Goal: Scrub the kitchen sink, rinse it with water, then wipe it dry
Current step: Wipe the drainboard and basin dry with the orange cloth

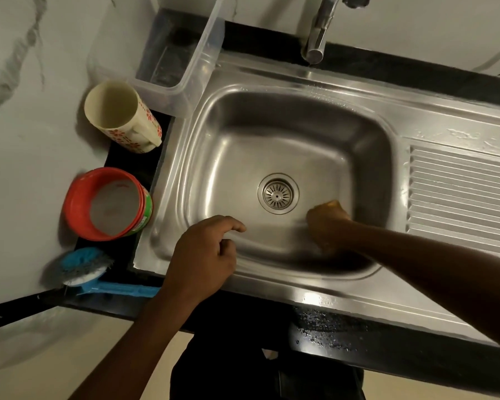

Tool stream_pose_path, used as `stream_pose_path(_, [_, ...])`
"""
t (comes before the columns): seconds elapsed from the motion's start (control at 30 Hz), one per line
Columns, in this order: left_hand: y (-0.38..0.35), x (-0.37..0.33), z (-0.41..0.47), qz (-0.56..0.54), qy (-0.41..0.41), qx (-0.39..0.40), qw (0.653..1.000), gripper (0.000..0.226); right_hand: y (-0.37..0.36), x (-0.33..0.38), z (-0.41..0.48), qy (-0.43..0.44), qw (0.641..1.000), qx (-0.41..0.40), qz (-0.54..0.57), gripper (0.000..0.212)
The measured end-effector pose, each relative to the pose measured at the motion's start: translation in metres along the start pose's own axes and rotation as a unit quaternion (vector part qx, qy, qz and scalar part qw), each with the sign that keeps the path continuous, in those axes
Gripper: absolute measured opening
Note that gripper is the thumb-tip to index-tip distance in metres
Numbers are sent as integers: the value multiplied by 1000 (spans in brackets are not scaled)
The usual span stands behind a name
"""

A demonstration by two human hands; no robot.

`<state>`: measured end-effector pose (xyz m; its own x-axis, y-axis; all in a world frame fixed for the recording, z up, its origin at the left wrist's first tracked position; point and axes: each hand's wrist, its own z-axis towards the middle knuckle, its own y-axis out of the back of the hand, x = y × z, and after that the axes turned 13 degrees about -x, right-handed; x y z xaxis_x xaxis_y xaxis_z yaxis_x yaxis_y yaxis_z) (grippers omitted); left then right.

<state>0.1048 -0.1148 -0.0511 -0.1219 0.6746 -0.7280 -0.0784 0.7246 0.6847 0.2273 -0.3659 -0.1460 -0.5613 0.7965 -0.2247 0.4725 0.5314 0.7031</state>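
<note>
While my right hand (328, 223) fists one yellow scrubber (334, 204) inside the single steel sink (272, 116), shiny, sunk in black counter (358, 336), my left hand (205, 255) rests loose and empty on its rim.

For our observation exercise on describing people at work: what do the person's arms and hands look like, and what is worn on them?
Both forearms are bare to the frame's edge, with no sleeves in view. The left hand and right hand wear no gloves; no ring, watch or bracelet shows.
</note>
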Motion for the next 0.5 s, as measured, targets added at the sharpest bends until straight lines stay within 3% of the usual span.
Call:
stream_pose_path(0.1, [0,2,0,-2,1,3,1000,37,5,22,-2,-5,991,30,130,9])
stream_pose_path(0.23, [-2,6,-2,-7,11,3,1000,37,21,62,9,-20,952,22,306,28])
stream_pose_path(0.37, [1,7,-1,-15,7,4,1000,33,48,110,39,-65,898,-35,433,16])
stream_pose_path(0.5, [7,7,-2,-6,15,-5,1000,34,75,142,68,-113,807,-134,563,5])
